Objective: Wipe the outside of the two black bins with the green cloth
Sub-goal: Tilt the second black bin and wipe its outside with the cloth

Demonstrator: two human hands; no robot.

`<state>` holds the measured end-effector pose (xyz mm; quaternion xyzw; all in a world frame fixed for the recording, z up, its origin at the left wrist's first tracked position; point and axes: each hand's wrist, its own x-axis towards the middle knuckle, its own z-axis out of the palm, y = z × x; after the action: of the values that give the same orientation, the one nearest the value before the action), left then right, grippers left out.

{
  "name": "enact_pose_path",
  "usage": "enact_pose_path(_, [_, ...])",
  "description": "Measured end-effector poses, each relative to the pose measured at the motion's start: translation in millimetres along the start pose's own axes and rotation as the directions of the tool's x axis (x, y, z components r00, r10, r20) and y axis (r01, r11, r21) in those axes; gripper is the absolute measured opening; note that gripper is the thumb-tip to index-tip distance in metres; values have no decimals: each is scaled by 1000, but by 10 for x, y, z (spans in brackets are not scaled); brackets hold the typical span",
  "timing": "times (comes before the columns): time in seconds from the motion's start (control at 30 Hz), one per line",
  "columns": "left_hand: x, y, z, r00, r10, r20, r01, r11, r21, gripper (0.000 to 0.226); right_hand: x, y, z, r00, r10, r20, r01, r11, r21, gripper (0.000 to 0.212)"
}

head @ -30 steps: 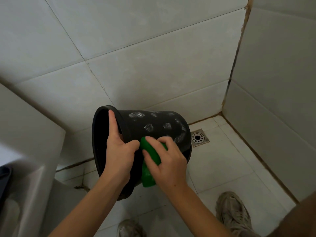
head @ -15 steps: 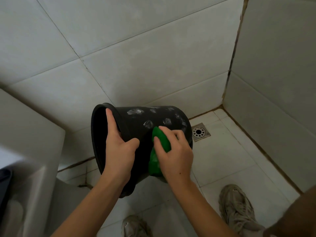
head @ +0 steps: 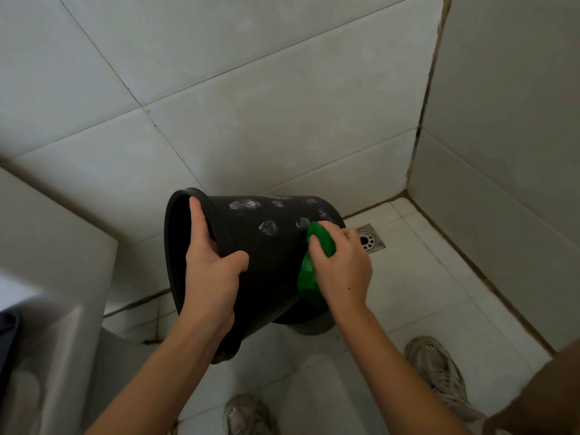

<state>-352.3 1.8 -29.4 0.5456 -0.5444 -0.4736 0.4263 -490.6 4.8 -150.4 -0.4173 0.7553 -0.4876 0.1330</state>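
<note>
A black bin [head: 266,265] is held on its side in the air, mouth to the left, base to the right. White smudges dot its upper wall. My left hand [head: 213,274] grips the rim, fingers inside the mouth and thumb on the outer wall. My right hand [head: 342,268] holds the bunched green cloth [head: 314,265] and presses it against the bin's wall near the base. Just below the base a dark rounded shape [head: 314,326] shows; whether it is the second bin I cannot tell.
Tiled walls meet in a corner at the right. A metal floor drain [head: 370,241] lies just beyond the bin's base. A white fixture [head: 47,309] stands at the left. My two shoes [head: 439,372] are on the tiled floor below.
My right hand has slid the green cloth along the bin's wall from beside the left thumb toward the base. The left hand keeps its grip on the rim.
</note>
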Motion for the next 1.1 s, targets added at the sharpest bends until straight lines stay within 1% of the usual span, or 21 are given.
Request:
enact_pose_path(0.07, [14,11,12,1000,-8,-6,8,1000,-19,107,-98,-73,-16,996,-90,30,89,996,20,33])
enact_pose_path(0.17, [37,21,-6,1000,-25,-19,24,999,-38,107,-237,-144,-8,973,-221,67,216,974,68,39])
enact_pose_path(0.23, [33,28,-17,999,-35,-23,34,999,-42,108,-177,-106,0,975,-213,63,209,976,59,40])
enact_pose_path(0.33, [21,32,-19,999,-37,-26,36,999,-40,108,6,-12,-11,996,-62,57,62,998,-3,30])
enact_pose_path(0.37, [18,27,-19,999,-38,-23,37,999,-40,108,24,-1,-19,997,-46,65,47,999,-19,29])
enact_pose_path(0.43, [18,12,-18,999,-43,-19,42,998,-43,108,-43,-75,-59,991,-109,78,109,994,-4,31])
enact_pose_path(0.53, [23,6,-36,999,-47,-25,46,998,-47,108,-282,-227,-84,959,-259,112,248,963,104,40])
enact_pose_path(0.6, [26,5,-75,998,-54,-26,52,997,-61,108,-349,-185,-39,955,-281,95,267,954,134,40])
enact_pose_path(0.67, [43,20,-132,998,-65,-20,63,996,-68,109,-257,-34,7,978,-201,48,195,974,113,38])
enact_pose_path(0.73, [67,35,-172,997,-78,-7,77,996,-54,109,-89,157,38,998,-51,46,47,996,73,35])
enact_pose_path(0.8, [70,29,-180,997,-80,3,81,995,-51,110,58,297,45,996,75,41,-77,996,42,32])
enact_pose_path(0.87, [67,23,-159,997,-74,1,74,995,-61,110,108,308,40,994,109,-9,-109,994,25,31])
enact_pose_path(0.93, [81,9,-147,998,-69,-6,69,996,-59,109,23,228,47,997,62,-37,-60,997,39,32])
enact_pose_path(1.03, [112,4,-157,998,-66,-3,66,995,-71,109,-224,122,37,992,-123,-1,123,990,76,35])
enact_pose_path(1.07, [118,-7,-164,998,-65,-2,65,995,-73,109,-250,142,35,986,-168,8,167,983,71,37])
enact_pose_path(1.1, [113,-13,-169,998,-65,-1,64,995,-76,109,-232,184,29,984,-179,5,178,982,59,36])
